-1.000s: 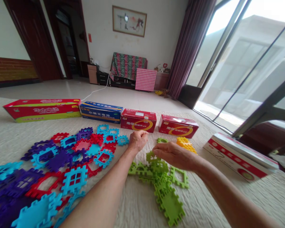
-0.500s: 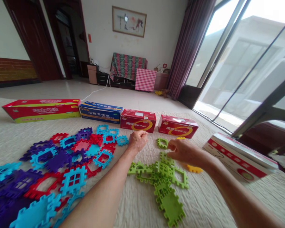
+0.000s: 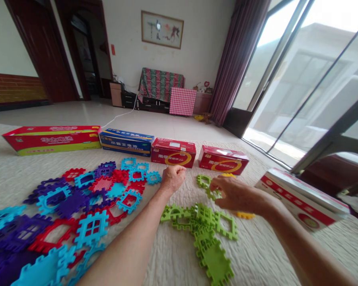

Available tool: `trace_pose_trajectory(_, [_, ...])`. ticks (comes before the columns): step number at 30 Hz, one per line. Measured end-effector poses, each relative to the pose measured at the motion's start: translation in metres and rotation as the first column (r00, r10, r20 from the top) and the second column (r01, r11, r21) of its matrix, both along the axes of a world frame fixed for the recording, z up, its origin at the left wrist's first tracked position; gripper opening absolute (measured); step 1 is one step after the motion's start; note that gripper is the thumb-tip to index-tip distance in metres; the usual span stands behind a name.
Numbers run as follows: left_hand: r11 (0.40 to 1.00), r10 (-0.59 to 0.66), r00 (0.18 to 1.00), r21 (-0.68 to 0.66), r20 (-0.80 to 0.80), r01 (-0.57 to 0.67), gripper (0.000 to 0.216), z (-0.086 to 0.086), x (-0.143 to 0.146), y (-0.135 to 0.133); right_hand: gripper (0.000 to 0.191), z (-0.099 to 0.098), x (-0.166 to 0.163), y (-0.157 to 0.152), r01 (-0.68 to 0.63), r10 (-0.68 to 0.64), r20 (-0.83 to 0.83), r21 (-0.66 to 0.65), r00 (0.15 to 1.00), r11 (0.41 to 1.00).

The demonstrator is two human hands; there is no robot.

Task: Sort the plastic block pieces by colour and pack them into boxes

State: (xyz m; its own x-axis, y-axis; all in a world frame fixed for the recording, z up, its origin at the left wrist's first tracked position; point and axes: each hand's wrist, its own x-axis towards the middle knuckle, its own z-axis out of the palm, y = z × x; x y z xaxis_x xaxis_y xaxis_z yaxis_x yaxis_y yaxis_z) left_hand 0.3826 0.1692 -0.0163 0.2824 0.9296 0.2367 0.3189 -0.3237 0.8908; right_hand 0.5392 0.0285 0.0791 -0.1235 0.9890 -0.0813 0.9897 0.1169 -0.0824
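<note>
My left hand (image 3: 173, 178) rests as a loose fist on the quilted cover, in front of a red box; no piece sticks out of it. My right hand (image 3: 237, 192) has its thumb and fingers around the edge of a green interlocking plastic piece (image 3: 213, 194), partly hidden by the fingers. Another green piece, a square frame (image 3: 203, 181), lies just left of those fingertips. Nearer me is a heap of green notched pieces (image 3: 204, 216). Yellow pieces (image 3: 245, 215) peek out beside and behind my right hand.
Blue, purple and red notched pieces (image 3: 74, 200) spread over the left side. A row of boxes stands behind: a red-green box (image 3: 58, 141), a blue box (image 3: 127, 143) and two red boxes (image 3: 173, 153). A white-red carton (image 3: 301, 198) stands at right.
My right hand has shifted slightly right, and the green piece at its fingers has come away from the heap towards the lone green frame. My left hand stays in place.
</note>
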Motion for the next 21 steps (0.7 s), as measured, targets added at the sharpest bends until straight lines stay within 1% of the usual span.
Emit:
trace_pose_trajectory(2, [1.000, 0.001, 1.000, -0.004, -0.010, -0.001, 0.024, 0.001, 0.000, -0.001, 0.027, -0.001, 0.005, 0.008, 0.024, -0.022, -0.021, 0.128, 1.000, 0.991])
trace_pose_trajectory(4, [1.000, -0.002, 1.000, -0.005, -0.015, 0.002, 0.024, 0.001, 0.000, -0.002, 0.026, -0.008, 0.010, 0.018, 0.032, -0.025, -0.032, 0.239, 0.999, 0.970])
trace_pose_trajectory(5, [1.000, -0.002, 1.000, -0.004, -0.015, 0.002, 0.024, 0.001, 0.000, -0.002, 0.026, -0.013, 0.012, 0.023, 0.029, -0.021, -0.034, 0.272, 0.999, 0.962])
trace_pose_trajectory(6, [1.000, -0.003, 1.000, -0.001, -0.015, 0.003, 0.024, 0.001, 0.000, -0.002, 0.026, -0.018, 0.013, 0.028, 0.027, -0.018, -0.034, 0.284, 0.999, 0.958])
trace_pose_trajectory(9, [1.000, -0.002, 1.000, 0.008, -0.015, 0.002, 0.023, 0.001, 0.000, -0.002, 0.027, -0.030, 0.016, 0.034, 0.058, -0.050, -0.036, 0.254, 0.998, 0.965])
trace_pose_trajectory(10, [1.000, -0.001, 1.000, 0.010, -0.014, 0.001, 0.023, 0.001, 0.000, -0.002, 0.028, -0.031, 0.016, 0.033, 0.066, -0.058, -0.038, 0.248, 0.998, 0.967])
trace_pose_trajectory(12, [1.000, 0.001, 1.000, 0.013, -0.009, -0.001, 0.023, 0.000, 0.000, -0.002, 0.029, -0.026, 0.013, 0.027, 0.076, -0.068, -0.041, 0.239, 0.997, 0.968])
trace_pose_trajectory(14, [1.000, -0.002, 1.000, 0.011, -0.003, 0.002, 0.024, 0.000, 0.000, -0.001, 0.027, -0.014, 0.008, 0.017, 0.064, -0.056, -0.047, 0.188, 0.997, 0.980])
trace_pose_trajectory(17, [1.000, -0.008, 1.000, 0.003, 0.001, 0.008, 0.024, 0.000, 0.000, -0.001, 0.029, 0.005, -0.005, -0.002, -0.027, 0.027, -0.081, 0.007, 0.996, 1.000])
trace_pose_trajectory(19, [1.000, -0.009, 1.000, -0.007, 0.001, 0.009, 0.023, 0.000, 0.000, -0.002, 0.036, 0.010, -0.015, -0.011, -0.075, 0.063, -0.109, -0.114, 0.992, 0.991])
trace_pose_trajectory(21, [1.000, -0.008, 1.000, -0.016, 0.004, 0.008, 0.024, 0.000, 0.000, -0.002, 0.042, 0.010, -0.025, -0.015, -0.069, 0.049, -0.110, -0.181, 0.993, 0.981])
